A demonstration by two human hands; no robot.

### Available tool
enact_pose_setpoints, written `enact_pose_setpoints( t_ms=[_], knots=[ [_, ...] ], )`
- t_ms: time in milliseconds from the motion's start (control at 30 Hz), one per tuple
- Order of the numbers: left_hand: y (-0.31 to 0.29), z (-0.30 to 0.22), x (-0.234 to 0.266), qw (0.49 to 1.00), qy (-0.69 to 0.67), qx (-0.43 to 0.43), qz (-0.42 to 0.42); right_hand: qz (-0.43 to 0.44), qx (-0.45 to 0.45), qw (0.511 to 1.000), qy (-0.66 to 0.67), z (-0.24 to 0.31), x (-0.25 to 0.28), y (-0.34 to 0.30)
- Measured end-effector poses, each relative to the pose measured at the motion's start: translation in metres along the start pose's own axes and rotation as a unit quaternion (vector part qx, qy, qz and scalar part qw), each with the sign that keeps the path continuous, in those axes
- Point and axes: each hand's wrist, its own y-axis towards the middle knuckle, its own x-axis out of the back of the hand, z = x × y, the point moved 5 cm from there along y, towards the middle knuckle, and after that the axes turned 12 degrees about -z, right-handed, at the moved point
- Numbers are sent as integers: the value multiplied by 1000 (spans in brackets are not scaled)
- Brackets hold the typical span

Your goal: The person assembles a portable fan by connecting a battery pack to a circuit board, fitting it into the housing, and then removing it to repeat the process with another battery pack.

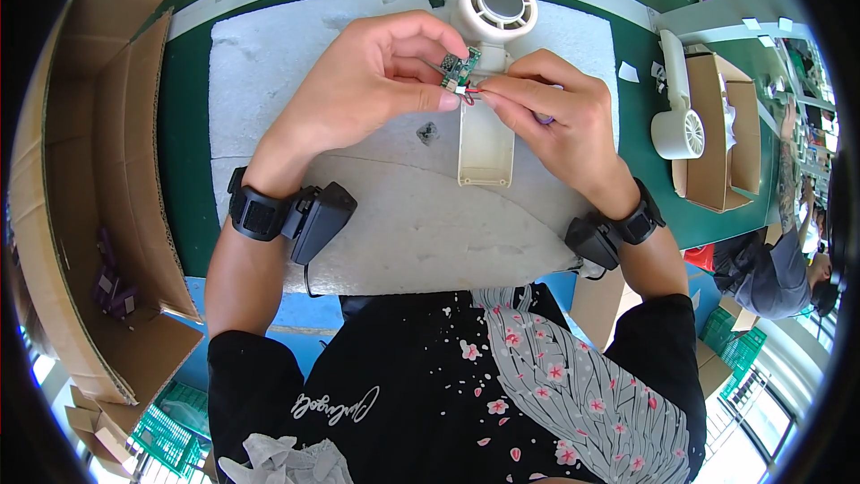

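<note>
1. Up close, the left hand point(372, 81) pinches a small green circuit board point(460, 67) between thumb and fingers, its grip pressed together on the board's edge, probably so the face stays visible.
2. Just right of that grip, the right hand point(560, 112) pinches the thin red wires point(469, 95) trailing from the board, fingertips closed and nearly touching the left thumb.
3. Directly beneath both grips lies a white handheld fan housing point(485, 139), handle shell open, round head beyond the fingers.
4. Under it, a white foam sheet point(269, 63) covers the green worktop point(184, 152), likely as cushioning.
5. Far right of the grips, another white fan point(678, 116) leans by a cardboard box point(717, 143).
</note>
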Motion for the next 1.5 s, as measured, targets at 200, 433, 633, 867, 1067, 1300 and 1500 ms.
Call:
enact_pose_setpoints(
  t_ms=[200,433,633,867,1067,1300,1500],
  knots=[
    [1,0,0,1000,0,5,-7,-19,19,1000,-13,2,2,0],
    [1,0,2,998,26,-54,-37,-24,33,999,-8,4,3,2],
    [0,-1,1,998,27,-40,-47,-19,62,998,-9,5,2,1],
    [-3,-4,-3,997,38,-53,-51,-11,72,997,-4,5,0,1],
    [-6,-7,-11,990,89,-105,-34,36,65,997,6,5,0,0],
    [-9,-10,-18,982,117,-130,-66,-46,-59,997,-15,8,-1,1],
    [-8,-7,-14,985,94,-117,-87,-57,-51,997,-24,7,0,1]
  ],
)
